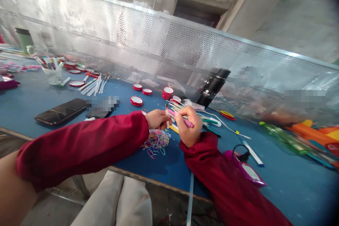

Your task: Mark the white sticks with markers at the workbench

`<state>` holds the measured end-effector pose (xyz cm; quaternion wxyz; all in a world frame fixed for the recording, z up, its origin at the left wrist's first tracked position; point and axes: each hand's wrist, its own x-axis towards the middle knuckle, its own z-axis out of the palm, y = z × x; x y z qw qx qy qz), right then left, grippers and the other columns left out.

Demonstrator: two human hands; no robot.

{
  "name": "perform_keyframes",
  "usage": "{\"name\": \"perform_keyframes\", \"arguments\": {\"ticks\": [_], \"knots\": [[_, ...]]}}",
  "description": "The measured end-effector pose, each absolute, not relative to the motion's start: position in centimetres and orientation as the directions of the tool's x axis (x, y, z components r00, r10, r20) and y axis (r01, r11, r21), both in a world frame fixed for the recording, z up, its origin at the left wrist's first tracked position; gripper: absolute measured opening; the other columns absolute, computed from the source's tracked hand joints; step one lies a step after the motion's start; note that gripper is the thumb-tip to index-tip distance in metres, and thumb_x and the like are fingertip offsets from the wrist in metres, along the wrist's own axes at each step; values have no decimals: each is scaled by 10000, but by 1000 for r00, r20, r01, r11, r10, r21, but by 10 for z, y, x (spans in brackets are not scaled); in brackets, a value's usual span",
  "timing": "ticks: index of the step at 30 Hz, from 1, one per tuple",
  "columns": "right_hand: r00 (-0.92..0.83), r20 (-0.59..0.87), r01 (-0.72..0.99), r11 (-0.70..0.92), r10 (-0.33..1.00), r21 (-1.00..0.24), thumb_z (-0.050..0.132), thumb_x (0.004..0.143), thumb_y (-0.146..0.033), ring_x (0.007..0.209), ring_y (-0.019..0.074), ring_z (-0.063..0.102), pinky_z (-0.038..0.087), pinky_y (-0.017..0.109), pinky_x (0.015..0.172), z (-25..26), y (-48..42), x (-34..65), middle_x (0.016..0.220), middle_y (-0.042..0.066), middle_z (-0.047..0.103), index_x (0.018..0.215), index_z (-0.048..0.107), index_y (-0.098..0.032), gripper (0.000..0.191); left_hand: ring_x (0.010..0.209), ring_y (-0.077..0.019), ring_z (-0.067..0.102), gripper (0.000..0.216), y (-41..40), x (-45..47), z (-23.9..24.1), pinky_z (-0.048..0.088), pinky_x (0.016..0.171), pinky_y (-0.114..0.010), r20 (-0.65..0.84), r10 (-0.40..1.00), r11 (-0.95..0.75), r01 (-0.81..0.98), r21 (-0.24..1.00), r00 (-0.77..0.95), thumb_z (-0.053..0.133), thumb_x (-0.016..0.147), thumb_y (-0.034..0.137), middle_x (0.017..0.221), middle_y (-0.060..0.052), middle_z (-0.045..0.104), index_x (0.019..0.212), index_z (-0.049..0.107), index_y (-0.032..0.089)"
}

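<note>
My left hand (156, 119) is closed in a pinch around a short, narrow whitish strip (167, 116) with a dark upper end, held upright. Close beside it, my right hand (189, 123) grips a pink pen-shaped tool (188, 123), slanted with its far end toward the strip. Whether that end touches the strip I cannot tell. On the blue table (169, 169) below my hands lies a pile of small coloured elastic bands (156, 142). A yellow stick (174, 128) shows between the hands, partly hidden.
Behind stand red tape rolls (136, 101) and a black bottle (214, 88) against a perforated metal screen (148, 46). Two phones, one a dark phone (62, 111), white strips (92, 86) and a cup of markers (53, 75) lie left. A purple pouch (247, 170) and green bottle (284, 137) are right.
</note>
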<state>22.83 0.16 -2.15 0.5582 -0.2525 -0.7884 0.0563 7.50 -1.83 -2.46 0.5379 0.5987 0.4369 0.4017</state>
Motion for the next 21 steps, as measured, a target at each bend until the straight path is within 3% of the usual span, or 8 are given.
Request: {"name": "perform_keyframes", "arguments": {"ticks": [21], "knots": [[-258,856,331,873,448,-357,569,800,-182,638,163,529,434,322,647,-22,2,229,654,-7,566,696,539,-213,113,327,-52,338,258,-19,75,-23,246,391,-181,9,957,-40,100,994,288,390,919,225,379,53,437,711,515,138]]}}
